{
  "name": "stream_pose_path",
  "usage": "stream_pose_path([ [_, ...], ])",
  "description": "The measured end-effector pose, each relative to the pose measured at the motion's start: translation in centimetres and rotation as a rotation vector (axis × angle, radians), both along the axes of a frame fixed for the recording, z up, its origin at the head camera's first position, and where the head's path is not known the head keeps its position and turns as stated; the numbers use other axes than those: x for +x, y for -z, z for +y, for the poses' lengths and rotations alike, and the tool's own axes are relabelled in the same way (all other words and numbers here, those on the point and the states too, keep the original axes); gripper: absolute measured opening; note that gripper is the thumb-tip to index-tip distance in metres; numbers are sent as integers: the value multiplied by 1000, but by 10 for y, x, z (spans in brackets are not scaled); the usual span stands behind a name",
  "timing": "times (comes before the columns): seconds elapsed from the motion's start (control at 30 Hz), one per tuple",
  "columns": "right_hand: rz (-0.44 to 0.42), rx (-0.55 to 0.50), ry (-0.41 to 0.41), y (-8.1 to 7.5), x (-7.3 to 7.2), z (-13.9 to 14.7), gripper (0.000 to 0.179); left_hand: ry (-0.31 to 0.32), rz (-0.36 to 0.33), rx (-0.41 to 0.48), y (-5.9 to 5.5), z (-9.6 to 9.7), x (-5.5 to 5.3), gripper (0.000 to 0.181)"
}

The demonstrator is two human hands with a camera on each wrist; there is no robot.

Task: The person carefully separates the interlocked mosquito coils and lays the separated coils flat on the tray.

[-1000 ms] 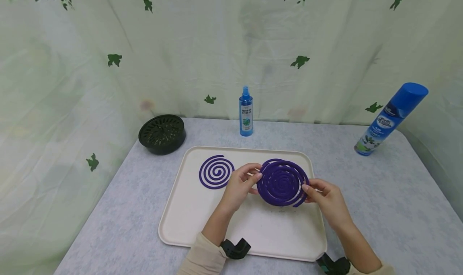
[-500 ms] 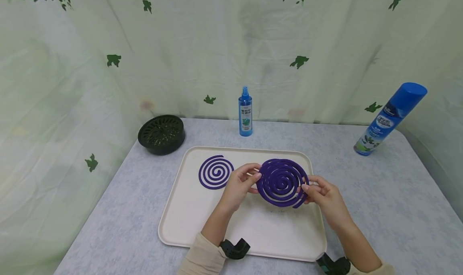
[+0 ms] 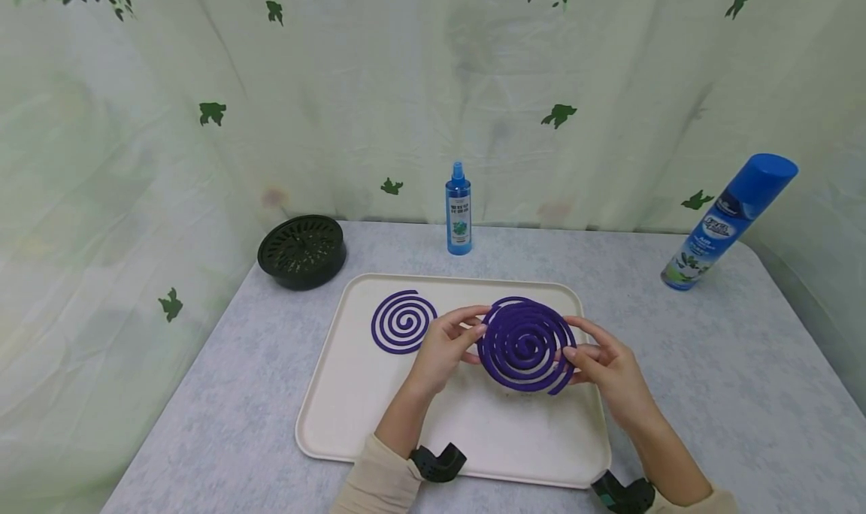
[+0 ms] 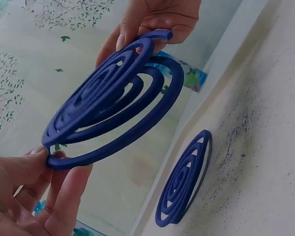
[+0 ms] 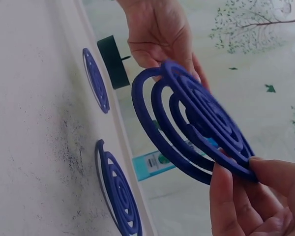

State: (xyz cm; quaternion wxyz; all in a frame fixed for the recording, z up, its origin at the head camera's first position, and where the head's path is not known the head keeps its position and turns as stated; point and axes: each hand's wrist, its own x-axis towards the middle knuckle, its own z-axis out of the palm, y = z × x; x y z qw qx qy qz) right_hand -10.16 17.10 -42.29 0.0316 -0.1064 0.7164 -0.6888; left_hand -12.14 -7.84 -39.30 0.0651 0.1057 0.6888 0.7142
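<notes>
Purple-blue mosquito coils point(image 3: 526, 345), apparently two nested together, are held above the tray point(image 3: 365, 439). My left hand point(image 3: 440, 352) pinches their left edge between thumb and fingers. On the right edge, my right hand point(image 3: 605, 364) pinches with its thumb and fingers, the index finger lying along the upper rim. In the wrist views the spirals point(image 4: 118, 142) stand partly apart, with gaps between the rings. One single coil point(image 3: 406, 322) lies flat on the tray at the left. Another coil point(image 5: 120, 191) on the tray shows in the right wrist view; the held coils hide it in the head view.
A dark green slotted round holder point(image 3: 302, 252) is at the back left of the table. A blue spray bottle point(image 3: 459, 217) stands behind the tray. To the back right stands a blue aerosol can point(image 3: 727, 225). Dark crumbs point(image 4: 236, 132) dot the tray.
The held coils have tilted and dipped slightly at their near edge. My right index finger has moved up along the rim. My left hand has hardly moved.
</notes>
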Motion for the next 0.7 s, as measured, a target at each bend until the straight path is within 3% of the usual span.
stream_pose_path([
  [0.2, 33, -26, -2, 1, 0, -1, 44, 8, -8, -4, 1, -1, -1, 28],
  [0.43, 12, -96, -40, 1, 2, -7, 44, 31, 4, -46, -1, -2, 2, 29],
  [0.7, 15, -122, 36, -6, 4, 1, 44, -35, 17, -25, -8, -8, 2, 28],
])
